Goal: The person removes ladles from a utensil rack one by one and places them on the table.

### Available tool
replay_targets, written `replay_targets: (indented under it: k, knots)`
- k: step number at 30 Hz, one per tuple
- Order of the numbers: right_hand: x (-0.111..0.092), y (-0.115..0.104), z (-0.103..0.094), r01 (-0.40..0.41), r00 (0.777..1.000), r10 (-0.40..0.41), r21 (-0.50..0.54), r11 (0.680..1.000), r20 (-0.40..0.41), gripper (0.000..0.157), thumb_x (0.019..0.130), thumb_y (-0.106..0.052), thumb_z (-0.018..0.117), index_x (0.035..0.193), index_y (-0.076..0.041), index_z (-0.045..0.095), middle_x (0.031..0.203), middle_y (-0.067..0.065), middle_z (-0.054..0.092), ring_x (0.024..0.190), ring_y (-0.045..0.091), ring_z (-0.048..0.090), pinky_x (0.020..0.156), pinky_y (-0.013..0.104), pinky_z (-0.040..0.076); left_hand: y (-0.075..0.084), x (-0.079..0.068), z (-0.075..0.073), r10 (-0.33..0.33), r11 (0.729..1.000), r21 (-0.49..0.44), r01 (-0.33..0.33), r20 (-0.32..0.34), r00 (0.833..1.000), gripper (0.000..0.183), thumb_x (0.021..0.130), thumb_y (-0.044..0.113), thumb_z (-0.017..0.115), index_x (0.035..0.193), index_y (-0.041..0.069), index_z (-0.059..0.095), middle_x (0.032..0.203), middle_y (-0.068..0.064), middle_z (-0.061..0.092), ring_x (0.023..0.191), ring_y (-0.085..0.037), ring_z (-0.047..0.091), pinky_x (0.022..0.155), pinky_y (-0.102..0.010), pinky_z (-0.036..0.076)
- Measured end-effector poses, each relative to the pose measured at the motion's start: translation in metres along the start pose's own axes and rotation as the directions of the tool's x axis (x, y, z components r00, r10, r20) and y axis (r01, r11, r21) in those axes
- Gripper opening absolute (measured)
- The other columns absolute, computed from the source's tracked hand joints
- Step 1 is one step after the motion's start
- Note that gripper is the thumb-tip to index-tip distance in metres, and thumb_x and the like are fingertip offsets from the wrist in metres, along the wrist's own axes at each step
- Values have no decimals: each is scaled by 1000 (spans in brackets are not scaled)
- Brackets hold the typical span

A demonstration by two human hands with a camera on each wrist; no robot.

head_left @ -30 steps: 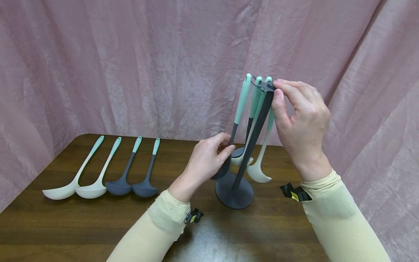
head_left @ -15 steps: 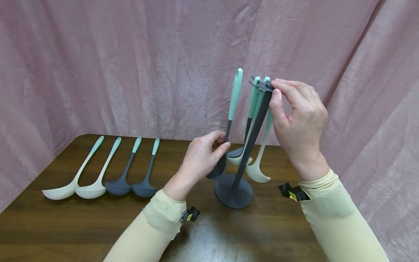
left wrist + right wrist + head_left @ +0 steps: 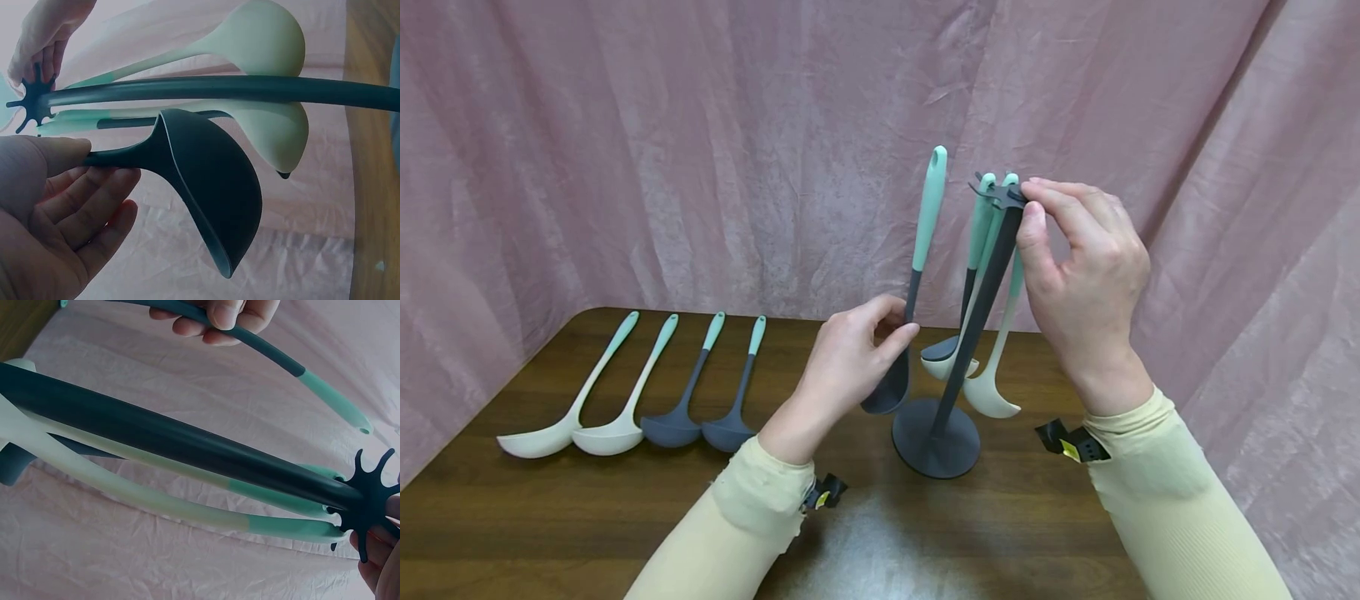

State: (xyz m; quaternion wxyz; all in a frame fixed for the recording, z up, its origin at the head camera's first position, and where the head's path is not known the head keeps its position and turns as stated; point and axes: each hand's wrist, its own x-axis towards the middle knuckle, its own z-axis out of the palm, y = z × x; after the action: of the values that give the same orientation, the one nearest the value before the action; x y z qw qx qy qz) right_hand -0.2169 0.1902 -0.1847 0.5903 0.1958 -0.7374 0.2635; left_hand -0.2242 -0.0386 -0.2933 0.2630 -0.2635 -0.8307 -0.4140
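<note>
While a pink curtain hangs in folds across the back and both sides, a brown worktop spreads out before it, light glinting near the front. Reaching over it come a left sleeve and a right sleeve, both pale yellow. Between the person's arms a dark stand rests on its round base, its pole slanting rightward in the head view. Left of that pole, apart from the hooks, is a dark ladle with a mint handle pointing up and its bowl low beside the base. Well to the left, four more lie in a row, bowls toward the person: an outer white ladle, an inner white ladle, and two blue-grey ladles. Hanging from the stand are a front white ladle, a rear white ladle and a dark-bowled ladle. The right hand pinches the stand's hooked top between thumb and fingers. The left hand pinches the dark ladle's shaft above the bowl between thumb and forefinger, its other fingers loosely bent. Smallest are the black wrist pieces, with yellow marks, at both cuffs.
</note>
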Motion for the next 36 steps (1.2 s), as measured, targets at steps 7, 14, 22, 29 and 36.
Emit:
replay_targets:
  k: [7, 14, 22, 29, 36]
  knots:
    - [0, 0, 1, -8, 1000, 8, 14, 1000, 0, 36, 107, -33, 60, 118, -13, 87, 121, -2, 82, 110, 32, 74, 92, 39, 53, 0, -1, -5, -3, 1000, 15, 3, -11, 1000, 15, 104, 22, 81, 116, 12, 79, 99, 3, 79, 90, -17, 73, 83, -39, 58]
    - [0, 1, 1, -10, 1000, 10, 34, 999, 1, 35, 107, -32, 60, 118, -12, 87, 120, -1, 82, 110, 32, 73, 93, 37, 52, -1, -3, -10, -11, 1000, 22, 11, -24, 1000, 14, 104, 22, 81, 115, 14, 80, 98, 5, 79, 88, -16, 73, 81, -38, 58]
    - [0, 2, 1, -38, 999, 37, 67, 997, 14, 36, 107, -30, 58, 119, -12, 87, 121, -1, 82, 113, 31, 73, 96, 34, 51, -3, -3, -14, -31, 999, 41, 32, -28, 999, 14, 103, 23, 82, 114, 14, 80, 98, 4, 80, 88, -16, 73, 80, -40, 58]
    - [1, 3, 2, -42, 999, 40, 111, 993, 14, 35, 106, -27, 58, 118, -11, 87, 119, 2, 82, 113, 31, 73, 98, 33, 50, -8, -6, -19, -46, 997, 57, 47, -33, 998, 14, 102, 23, 83, 113, 15, 79, 96, 4, 79, 85, -16, 71, 77, -41, 56]
    - [2, 2, 3, -42, 999, 39, 161, 986, 17, 36, 105, -27, 58, 118, -8, 86, 118, 6, 81, 114, 32, 72, 101, 34, 50, -12, -8, -24, -58, 994, 85, 62, -39, 998, 15, 102, 24, 83, 111, 14, 79, 91, 4, 76, 80, -16, 67, 73, -40, 53]
